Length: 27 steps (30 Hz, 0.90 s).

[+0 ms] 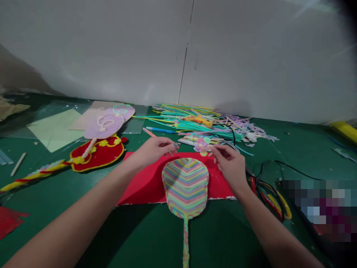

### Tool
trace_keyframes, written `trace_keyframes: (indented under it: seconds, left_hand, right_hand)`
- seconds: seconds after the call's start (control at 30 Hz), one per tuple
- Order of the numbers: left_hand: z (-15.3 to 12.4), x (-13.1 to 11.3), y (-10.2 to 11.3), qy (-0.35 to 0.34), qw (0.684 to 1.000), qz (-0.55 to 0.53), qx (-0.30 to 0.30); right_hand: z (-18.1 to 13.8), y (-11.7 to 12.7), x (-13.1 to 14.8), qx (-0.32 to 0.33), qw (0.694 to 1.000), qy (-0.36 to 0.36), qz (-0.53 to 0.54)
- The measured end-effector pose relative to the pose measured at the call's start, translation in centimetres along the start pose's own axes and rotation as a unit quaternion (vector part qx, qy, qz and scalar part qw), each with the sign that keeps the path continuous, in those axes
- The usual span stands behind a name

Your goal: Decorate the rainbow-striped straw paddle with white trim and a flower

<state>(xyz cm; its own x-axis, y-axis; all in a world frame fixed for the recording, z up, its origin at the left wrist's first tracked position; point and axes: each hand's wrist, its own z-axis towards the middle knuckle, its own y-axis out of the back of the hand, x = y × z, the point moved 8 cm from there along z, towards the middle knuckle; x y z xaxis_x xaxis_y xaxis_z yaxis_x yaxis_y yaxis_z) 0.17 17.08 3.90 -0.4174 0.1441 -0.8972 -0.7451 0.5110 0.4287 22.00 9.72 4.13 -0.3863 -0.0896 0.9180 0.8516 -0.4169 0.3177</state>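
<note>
In front of me a hand fan (185, 186) with pastel chevron stripes lies partly on a red sheet (142, 184), its twisted handle toward me. Above its right top edge, my right hand (231, 160) pinches a small pastel flower (202, 146) of pink, purple, green and yellow pieces. My left hand (158, 149) hovers over the fan's upper left, fingertips pressed together. Whether anything small sits between them I cannot make out. A small gap separates the left fingertips from the flower.
Pipe cleaners (173, 119) in many colours are heaped by the wall. A purple fan (106, 121) and a red fan (97, 154) lie at the left. Pliers (279, 204) and a black cable (295, 173) are right of my right arm. A blue pen (160, 130) lies behind my left hand.
</note>
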Motion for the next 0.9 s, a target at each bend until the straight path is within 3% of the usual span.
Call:
trace_keyframes:
  seconds: [0.2,0.4,0.9]
  left_hand:
    - [0.0,0.6,-2.5,0.046,0.977,-0.204,0.040]
    - [-0.2,0.6,-2.9,0.052,0.982,-0.170,0.059]
    - [-0.6,0.9,-3.5,0.064,0.981,-0.156,0.099]
  right_hand:
    - [-0.8,-2.4,3.2,0.073,0.991,0.113,0.009]
    - [-1.1,-4.1,3.8,0.130,0.974,0.184,0.005]
    - [-1.2,-4.3,2.7,0.154,0.974,0.163,0.022]
